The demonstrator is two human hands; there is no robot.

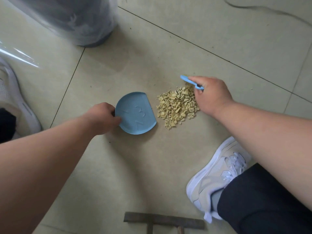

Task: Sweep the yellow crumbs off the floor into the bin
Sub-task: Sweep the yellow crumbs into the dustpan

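Our left hand [103, 118] grips the blue dustpan [135, 114], its straight edge just beside the yellow crumbs [177, 105]; our right hand [211, 95], beyond them, clasps the blue brush [190, 82].

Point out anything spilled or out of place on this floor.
A pile of yellow crumbs lies spilled on the tiles between the blue dustpan, which holds none yet, and the right hand holding the small brush. Stray specks lie beyond the brush.

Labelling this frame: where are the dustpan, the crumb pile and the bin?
dustpan [137, 115], head view, middle of its blue face
crumb pile [177, 105], head view, centre of the heap
bin [81, 19], head view, its bagged side wall
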